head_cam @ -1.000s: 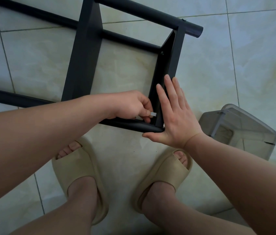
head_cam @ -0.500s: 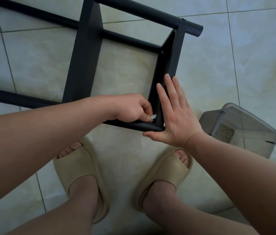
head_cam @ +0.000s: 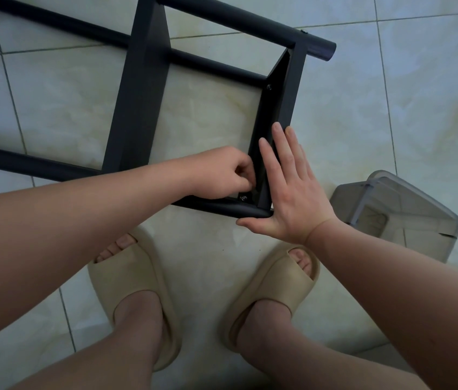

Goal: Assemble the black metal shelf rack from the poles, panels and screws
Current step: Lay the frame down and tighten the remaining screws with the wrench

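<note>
The black metal rack [head_cam: 143,80] lies on its side on the tiled floor, round poles [head_cam: 25,161] joined by flat panels [head_cam: 126,142]. The end panel [head_cam: 275,102] bears a near screw [head_cam: 243,197] and a far screw [head_cam: 269,87].

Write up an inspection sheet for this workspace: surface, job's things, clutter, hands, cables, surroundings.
Surface: pale tiled floor, grey joints.
Job's things: black rack partly built; end panel between two poles; near screw seated in its corner; far screw seated too.
Clutter: grey box, see-through, right of the rack.
Hands: left hand curled at the near corner, contents hidden; right hand flat against the end panel's outer side.
Cables: nothing seen.
Surroundings: feet in beige sandals.
</note>
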Motion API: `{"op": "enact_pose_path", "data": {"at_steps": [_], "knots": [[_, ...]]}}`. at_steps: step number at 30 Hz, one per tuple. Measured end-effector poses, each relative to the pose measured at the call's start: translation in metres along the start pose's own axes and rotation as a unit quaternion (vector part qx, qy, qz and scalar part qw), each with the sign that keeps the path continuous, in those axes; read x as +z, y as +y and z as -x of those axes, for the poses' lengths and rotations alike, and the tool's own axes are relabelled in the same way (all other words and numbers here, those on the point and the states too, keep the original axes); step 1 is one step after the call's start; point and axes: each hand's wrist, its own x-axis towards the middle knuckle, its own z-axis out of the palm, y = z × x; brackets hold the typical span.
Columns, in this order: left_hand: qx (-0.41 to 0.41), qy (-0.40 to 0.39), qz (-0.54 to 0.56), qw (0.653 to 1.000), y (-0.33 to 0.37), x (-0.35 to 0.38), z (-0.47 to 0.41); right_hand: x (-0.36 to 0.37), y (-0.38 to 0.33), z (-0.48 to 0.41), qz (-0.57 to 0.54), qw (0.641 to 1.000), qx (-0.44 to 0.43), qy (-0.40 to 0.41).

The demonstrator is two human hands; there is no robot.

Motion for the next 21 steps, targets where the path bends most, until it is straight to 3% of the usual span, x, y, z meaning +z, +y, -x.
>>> {"op": "enact_pose_path", "data": {"at_steps": [6,15,21], "knots": [[-0.103,-0.007,0.239,0.966,0.0085,0.003,-0.0027,0.0009,0.0,-0.0001,-0.005,1.0,-0.003,0.007],[-0.133,-0.011,0.355,0.925,0.0081,0.0024,-0.0058,0.0014,0.0006,0.0,-0.009,1.0,-0.003,0.007],[-0.124,-0.025,0.322,0.938,0.0076,0.0022,-0.0051,0.0014,0.0006,0.0,-0.009,1.0,-0.004,0.006]]}}
